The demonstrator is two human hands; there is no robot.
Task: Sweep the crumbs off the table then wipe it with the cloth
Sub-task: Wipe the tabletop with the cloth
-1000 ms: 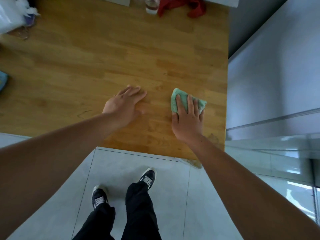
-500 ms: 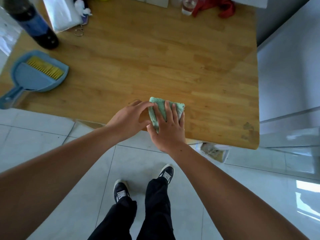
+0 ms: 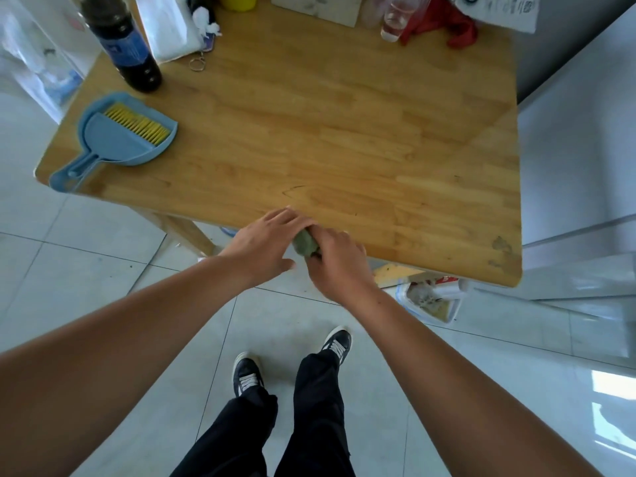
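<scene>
Dustpan (image 3: 113,139) with a yellow-bristled brush (image 3: 137,123) lies at the wooden surface's (image 3: 344,132) left edge, near a dark bottle (image 3: 125,46). At the near edge, the left hand (image 3: 266,244) and right hand (image 3: 339,265) meet around a bunched green cloth (image 3: 305,243). The right hand appears to grip it, while the left hand's fingers rest flat beside it.

I see a honey-brown wooden plank table (image 3: 344,132), a dull green wiping cloth (image 3: 304,243), a light blue plastic dustpan (image 3: 117,142) holding a yellow-bristled brush (image 3: 137,123), a crumpled red fabric (image 3: 444,22), a dark blue-labelled bottle (image 3: 129,46), and pale grey floor tiles (image 3: 86,253).
</scene>
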